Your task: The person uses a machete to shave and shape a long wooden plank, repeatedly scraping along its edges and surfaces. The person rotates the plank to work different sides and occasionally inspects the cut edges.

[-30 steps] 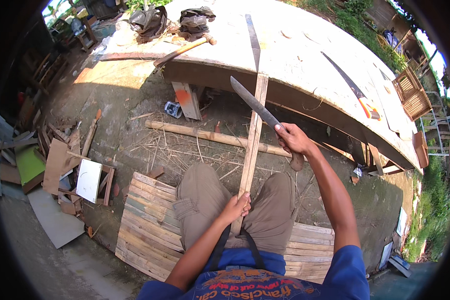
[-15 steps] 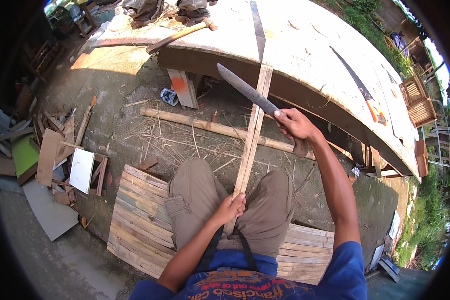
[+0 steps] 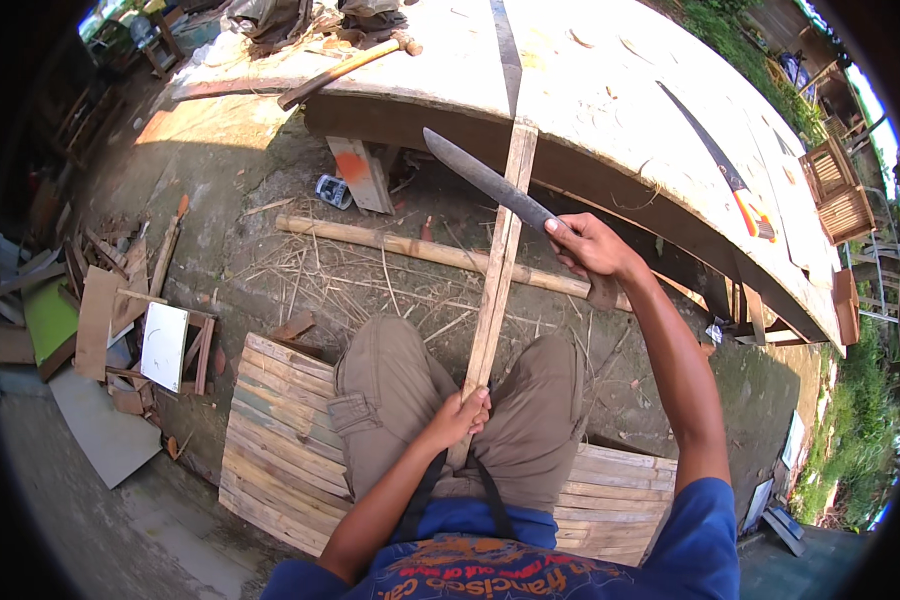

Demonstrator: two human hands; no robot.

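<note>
My right hand is closed around the handle of a machete, its long dark blade pointing up and to the left. The blade lies across a long, narrow wooden strip; from this view I cannot tell how far it has cut in. My left hand grips the near end of the strip between my knees. The strip slants up and away from me, and its far end meets the edge of the pale worktable.
On the table lie a hammer and a handsaw with an orange-and-white handle. A bamboo pole crosses the ground among shavings. I sit on a bamboo-slat bench. Wood scraps and boards are piled at left.
The machete has slid slightly down along the strip with my right hand. The view has shifted a little; my left hand keeps its hold.
</note>
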